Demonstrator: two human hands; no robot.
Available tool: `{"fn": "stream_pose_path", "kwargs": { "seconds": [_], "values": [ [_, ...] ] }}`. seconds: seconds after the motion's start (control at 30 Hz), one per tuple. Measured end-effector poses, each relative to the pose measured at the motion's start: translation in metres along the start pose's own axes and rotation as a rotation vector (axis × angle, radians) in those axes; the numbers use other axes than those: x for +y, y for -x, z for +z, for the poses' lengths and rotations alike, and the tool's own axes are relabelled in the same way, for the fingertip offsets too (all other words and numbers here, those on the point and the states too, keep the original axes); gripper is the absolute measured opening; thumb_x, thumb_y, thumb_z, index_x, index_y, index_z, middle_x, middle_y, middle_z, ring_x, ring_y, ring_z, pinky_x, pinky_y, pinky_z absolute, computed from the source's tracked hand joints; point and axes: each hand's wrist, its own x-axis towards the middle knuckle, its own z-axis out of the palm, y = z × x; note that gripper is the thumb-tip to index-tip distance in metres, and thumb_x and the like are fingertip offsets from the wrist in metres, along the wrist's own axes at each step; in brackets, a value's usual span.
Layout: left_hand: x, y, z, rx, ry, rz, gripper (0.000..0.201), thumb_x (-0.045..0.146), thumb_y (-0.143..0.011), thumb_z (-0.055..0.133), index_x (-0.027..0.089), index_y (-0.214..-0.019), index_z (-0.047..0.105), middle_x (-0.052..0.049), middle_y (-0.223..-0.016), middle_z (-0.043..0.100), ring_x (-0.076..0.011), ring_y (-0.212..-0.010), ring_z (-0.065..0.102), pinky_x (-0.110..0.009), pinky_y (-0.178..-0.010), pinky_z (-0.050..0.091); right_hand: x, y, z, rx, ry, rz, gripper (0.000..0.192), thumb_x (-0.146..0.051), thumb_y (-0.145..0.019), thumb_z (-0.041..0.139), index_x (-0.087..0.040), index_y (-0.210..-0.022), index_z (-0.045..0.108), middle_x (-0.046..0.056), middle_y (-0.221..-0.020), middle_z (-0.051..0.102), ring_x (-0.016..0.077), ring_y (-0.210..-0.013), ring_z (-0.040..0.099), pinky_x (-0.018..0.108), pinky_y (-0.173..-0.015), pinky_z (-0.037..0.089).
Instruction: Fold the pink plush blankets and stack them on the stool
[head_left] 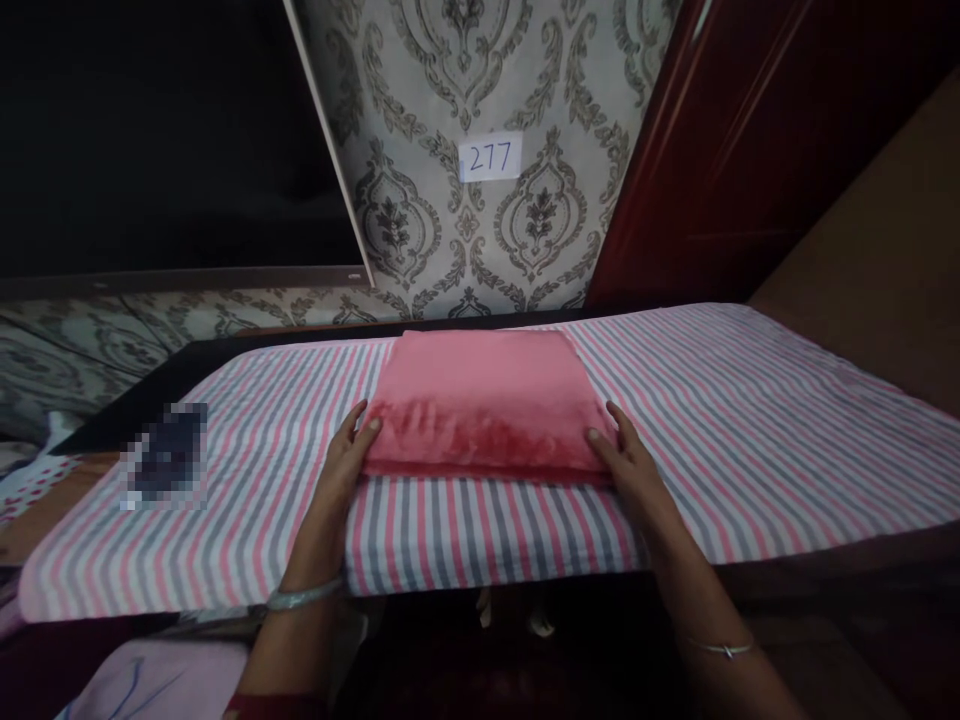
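A pink plush blanket (480,375), folded into a flat rectangle, lies on the striped cloth in front of me. Its nap looks darker red along the near part, and layered folds show at the near edge. My left hand (347,460) holds the blanket's left side, thumb on top near the corner. On the opposite side my right hand (628,458) grips it the same way, its thumb resting on the top layer. The lower fingers of both hands are partly hidden.
A pink, grey and white striped cloth (712,430) covers the table. On its left lies a dark pixelated object (169,455). A large black screen (150,140) is at the back left. A dark red glossy panel (720,140) rises at the back right, beside patterned wallpaper bearing a "277" paper (490,158).
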Motion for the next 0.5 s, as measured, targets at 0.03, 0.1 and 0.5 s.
{"fn": "stream_pose_path", "kwargs": {
  "seconds": [0.03, 0.1, 0.5],
  "values": [
    [0.000, 0.000, 0.000, -0.014, 0.011, -0.008, 0.090, 0.041, -0.067, 0.084, 0.018, -0.147, 0.050, -0.012, -0.111, 0.073, -0.0213, -0.087, 0.072, -0.028, -0.076, 0.056, -0.001, -0.002, 0.000, -0.004, 0.015, -0.009, 0.075, -0.058, -0.087, 0.062, -0.028, -0.153, 0.040, 0.010, -0.152, 0.048, 0.0335, -0.138, 0.047, 0.054, -0.115, 0.039],
    [0.000, 0.002, 0.001, -0.029, 0.043, 0.024, 0.096, 0.041, -0.064, 0.086, 0.019, -0.150, 0.047, -0.011, -0.108, 0.074, -0.0195, -0.079, 0.071, -0.027, -0.070, 0.055, -0.008, -0.006, 0.000, -0.007, 0.033, -0.039, 0.076, -0.056, -0.084, 0.066, -0.025, -0.150, 0.044, 0.011, -0.153, 0.048, 0.0344, -0.141, 0.044, 0.055, -0.118, 0.034],
    [-0.007, -0.007, -0.006, 0.049, 0.030, 0.021, 0.074, 0.043, -0.066, 0.080, 0.017, -0.132, 0.063, -0.010, -0.113, 0.074, -0.0243, -0.101, 0.070, -0.032, -0.088, 0.054, -0.001, 0.005, 0.003, 0.042, -0.091, 0.006, 0.075, -0.055, -0.085, 0.066, -0.025, -0.149, 0.044, 0.011, -0.154, 0.047, 0.0326, -0.141, 0.044, 0.054, -0.117, 0.034]
  ]
}}
